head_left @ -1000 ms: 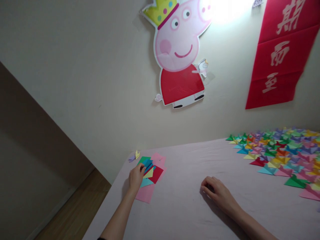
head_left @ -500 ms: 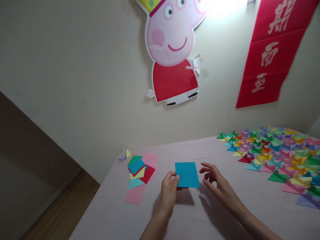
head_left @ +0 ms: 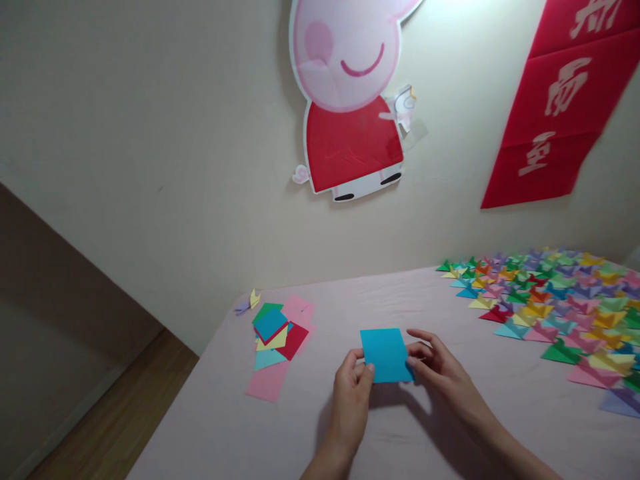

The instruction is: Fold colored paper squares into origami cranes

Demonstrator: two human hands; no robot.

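Note:
A square sheet of blue origami paper (head_left: pixel 387 356) is held flat above the pink-covered table. My left hand (head_left: pixel 353 383) pinches its lower left edge, thumb on top and fingers behind. At the opposite edge my right hand (head_left: pixel 440 363) grips the sheet between thumb and fingers, with the index finger raised past the upper right corner. The fingertips behind the paper are hidden. Below, the sheet casts a shadow on the cloth.
Loose coloured paper squares (head_left: pixel 273 340) lie in an overlapping pile on the left. Two small folded pieces (head_left: pixel 249 302) sit behind them. Many folded paper figures (head_left: pixel 550 300) stand in rows on the right. Behind the table (head_left: pixel 210 413) rises a wall with a cartoon pig cutout (head_left: pixel 353 143) and a red banner (head_left: pixel 545 120).
My right hand has closed in from the right and now holds the sheet's right edge. The view has tilted slightly downward, and the sheet appears a little further right.

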